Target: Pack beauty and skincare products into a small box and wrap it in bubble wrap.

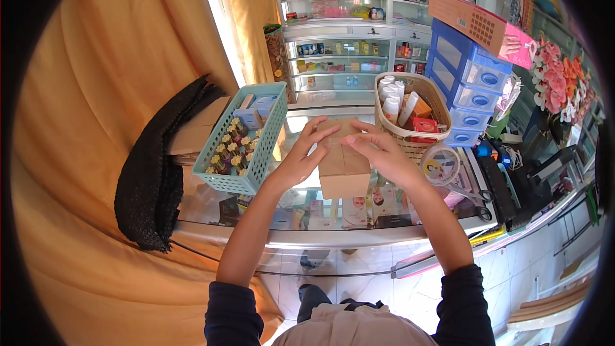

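A small brown cardboard box (344,173) sits on the glass counter (293,197) in front of me, its top flaps folded down. My left hand (307,151) holds it from the left, with fingers bent over the top and far edge. From the right, my right hand (379,151) grips it, thumb and fingertips on top. The two hands' fingertips come close together over the flaps. Part of the top is hidden under them. To the right of the box lie a roll of clear tape (439,164) and black-handled scissors (473,196).
Left is a green plastic basket (226,183) of small bottles and boxes, beside flat cardboard (197,129) and black bubble wrap (149,168). A beige basket (413,133) of white bottles stands behind right, near blue drawers (473,91). Boxed goods lie under the glass.
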The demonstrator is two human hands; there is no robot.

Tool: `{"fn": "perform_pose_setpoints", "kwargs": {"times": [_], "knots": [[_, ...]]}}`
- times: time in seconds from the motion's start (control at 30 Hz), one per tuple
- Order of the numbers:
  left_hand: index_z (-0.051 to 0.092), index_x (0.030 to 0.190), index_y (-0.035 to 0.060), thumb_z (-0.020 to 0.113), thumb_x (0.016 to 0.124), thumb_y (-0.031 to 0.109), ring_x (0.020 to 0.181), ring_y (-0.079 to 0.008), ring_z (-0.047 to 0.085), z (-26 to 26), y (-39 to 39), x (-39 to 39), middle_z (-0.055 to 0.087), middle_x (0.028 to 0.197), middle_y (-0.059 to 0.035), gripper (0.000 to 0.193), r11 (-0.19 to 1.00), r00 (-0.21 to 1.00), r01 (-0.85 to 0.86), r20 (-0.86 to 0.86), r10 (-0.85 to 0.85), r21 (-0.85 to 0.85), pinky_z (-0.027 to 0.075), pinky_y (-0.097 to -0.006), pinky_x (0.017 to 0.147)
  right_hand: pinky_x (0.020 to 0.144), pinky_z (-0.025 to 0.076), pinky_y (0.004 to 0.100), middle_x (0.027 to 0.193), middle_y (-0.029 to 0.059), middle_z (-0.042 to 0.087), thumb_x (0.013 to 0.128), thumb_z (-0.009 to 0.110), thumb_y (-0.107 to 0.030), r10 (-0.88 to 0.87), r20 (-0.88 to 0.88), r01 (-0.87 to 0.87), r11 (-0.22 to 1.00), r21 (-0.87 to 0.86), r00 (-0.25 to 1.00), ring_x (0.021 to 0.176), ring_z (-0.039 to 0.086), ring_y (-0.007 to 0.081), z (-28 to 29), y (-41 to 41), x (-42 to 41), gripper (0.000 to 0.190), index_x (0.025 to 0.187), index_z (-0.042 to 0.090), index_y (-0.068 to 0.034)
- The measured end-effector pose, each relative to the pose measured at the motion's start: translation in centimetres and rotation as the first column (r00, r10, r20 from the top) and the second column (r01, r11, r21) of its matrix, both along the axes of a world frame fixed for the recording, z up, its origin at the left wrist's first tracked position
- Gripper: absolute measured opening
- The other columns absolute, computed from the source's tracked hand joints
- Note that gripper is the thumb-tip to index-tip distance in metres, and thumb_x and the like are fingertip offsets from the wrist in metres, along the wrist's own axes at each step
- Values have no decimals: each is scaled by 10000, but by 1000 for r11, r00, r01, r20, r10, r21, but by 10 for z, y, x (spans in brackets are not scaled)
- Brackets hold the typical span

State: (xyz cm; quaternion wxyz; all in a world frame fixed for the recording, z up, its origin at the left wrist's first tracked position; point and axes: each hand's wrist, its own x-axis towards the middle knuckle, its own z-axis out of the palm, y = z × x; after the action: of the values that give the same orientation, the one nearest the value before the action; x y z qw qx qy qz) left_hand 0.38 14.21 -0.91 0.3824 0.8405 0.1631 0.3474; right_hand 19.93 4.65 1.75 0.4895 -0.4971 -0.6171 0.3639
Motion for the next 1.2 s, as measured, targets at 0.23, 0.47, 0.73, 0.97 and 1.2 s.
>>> {"fn": "perform_pose_setpoints", "kwargs": {"times": [0.23, 0.47, 0.73, 0.97, 1.2], "knots": [[463, 1364, 126, 438, 873, 114, 1352, -285, 244, 12, -8, -4, 222, 1463, -113, 492, 991, 999, 26, -42, -31, -131, 242, -392, 1094, 1021, 335, 369, 1440, 181, 348, 880, 612, -357, 24, -96, -23, 1000, 11, 995, 1336, 344, 268, 11, -6, -6, 369, 1065, 680, -44], [450, 1373, 111, 424, 857, 114, 1364, -284, 226, 12, -8, -4, 209, 1469, -111, 517, 989, 998, 55, -31, -59, -135, 240, -389, 1094, 979, 383, 369, 1439, 174, 352, 870, 626, -369, -2, -76, 2, 1000, 0, 997, 1271, 426, 270, 8, -3, -1, 388, 1061, 673, -34], [508, 1325, 101, 480, 945, 252, 1314, -238, 296, 14, -10, 0, 257, 1430, -80, 410, 983, 1000, 11, -12, -14, -184, 328, -347, 1039, 940, 432, 353, 1420, 174, 380, 863, 630, -403, -40, 13, 40, 999, -1, 999, 1242, 454, 269, 3, -1, 3, 444, 1024, 667, 9], [573, 1248, 45, 501, 940, 295, 1256, -171, 395, 1, -1, 5, 320, 1408, -60, 404, 965, 996, -25, 76, 46, -260, 363, -288, 979, 953, 425, 358, 1401, 180, 404, 868, 607, -444, -55, 80, 53, 998, 34, 995, 1262, 430, 290, 1, 0, 0, 495, 1008, 665, 27], [643, 1158, 104, 670, 848, 243, 1249, -252, 415, 6, -9, 13, 426, 1317, -107, 342, 972, 978, -183, 70, 195, -147, 346, -360, 1022, 964, 414, 374, 1363, 192, 437, 879, 591, -419, -107, 109, 102, 994, 47, 988, 1232, 456, 319, 3, -4, -2, 469, 1006, 667, 26]]}}
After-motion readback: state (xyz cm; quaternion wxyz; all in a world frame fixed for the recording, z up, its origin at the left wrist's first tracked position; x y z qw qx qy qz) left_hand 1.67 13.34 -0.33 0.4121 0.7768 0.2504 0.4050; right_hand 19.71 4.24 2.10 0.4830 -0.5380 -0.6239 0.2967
